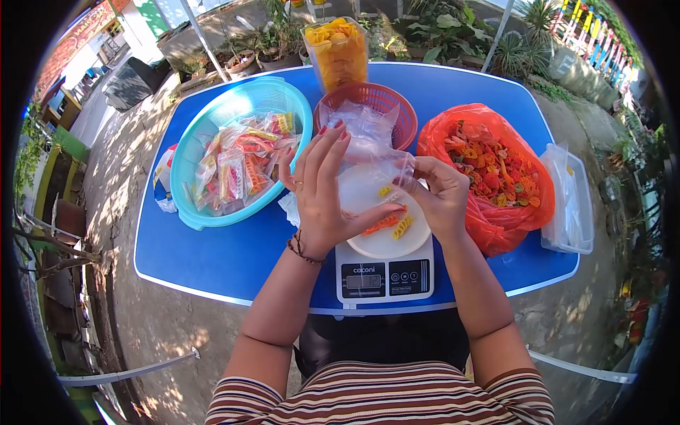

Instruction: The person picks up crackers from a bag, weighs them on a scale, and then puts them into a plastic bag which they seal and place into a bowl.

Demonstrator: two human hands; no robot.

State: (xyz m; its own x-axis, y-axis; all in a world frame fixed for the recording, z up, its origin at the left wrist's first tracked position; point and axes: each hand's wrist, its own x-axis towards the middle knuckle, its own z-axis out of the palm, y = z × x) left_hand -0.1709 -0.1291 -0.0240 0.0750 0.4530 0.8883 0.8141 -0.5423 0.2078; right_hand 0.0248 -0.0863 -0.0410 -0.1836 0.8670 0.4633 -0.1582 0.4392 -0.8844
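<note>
My right hand (443, 190) pinches a small clear plastic bag (388, 161) between thumb and fingers. Beside it, my left hand (320, 190) is raised with its fingers stretched up and its thumb held away, close to the bag's left end. Below both hands stands a white kitchen scale (425, 263) whose display shows what looks like 12. On its round white plate (368, 248) lie a few twisted pieces, an orange one (381, 225) and a yellow one (402, 227), partly hidden by my left thumb.
On the blue table (234, 269), a turquoise basket (185, 212) of filled packets stands left. Behind the scale is a red basket (407, 127) with clear bags, near a tall container (336, 60) of yellow pieces. A red plastic bag (510, 227) of colourful pieces and a clear box (572, 212) stand right.
</note>
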